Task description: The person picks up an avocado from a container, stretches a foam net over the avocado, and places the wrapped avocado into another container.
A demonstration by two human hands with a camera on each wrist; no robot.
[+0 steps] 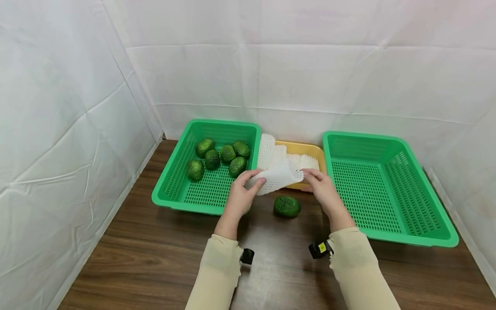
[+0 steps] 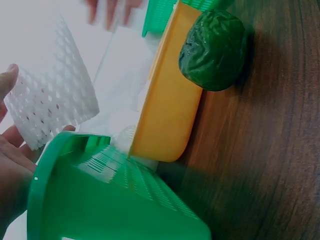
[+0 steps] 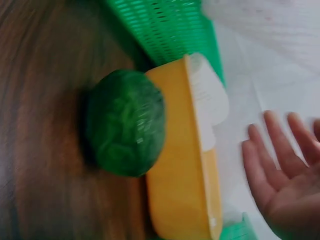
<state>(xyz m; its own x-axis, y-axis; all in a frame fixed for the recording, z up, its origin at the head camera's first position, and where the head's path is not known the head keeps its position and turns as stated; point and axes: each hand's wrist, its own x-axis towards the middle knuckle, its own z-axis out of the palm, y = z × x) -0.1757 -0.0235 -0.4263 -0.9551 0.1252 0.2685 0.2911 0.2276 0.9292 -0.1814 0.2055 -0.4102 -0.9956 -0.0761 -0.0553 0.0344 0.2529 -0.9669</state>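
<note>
A white foam net sleeve (image 1: 276, 178) is pinched between the thumb and fingers of my left hand (image 1: 241, 193), above the table in front of the yellow tray. The sleeve (image 2: 52, 85) hangs flat and flared in the left wrist view. My right hand (image 1: 323, 191) is at the sleeve's right end in the head view; the right wrist view shows that hand (image 3: 287, 172) with its fingers extended and apart, nothing in them. Between the forearms, a dark green, wrinkled avocado (image 1: 287, 206) lies on the table, close to the tray's front wall.
The yellow tray (image 1: 321, 157) holds more white foam sleeves (image 1: 310, 162). To its left stands a green basket (image 1: 174, 202) with several avocados (image 1: 212, 159). Another green basket (image 1: 391, 202) stands to the right, its perforated bottom showing. White cloth (image 1: 302, 77) hangs behind the wooden table (image 1: 155, 258).
</note>
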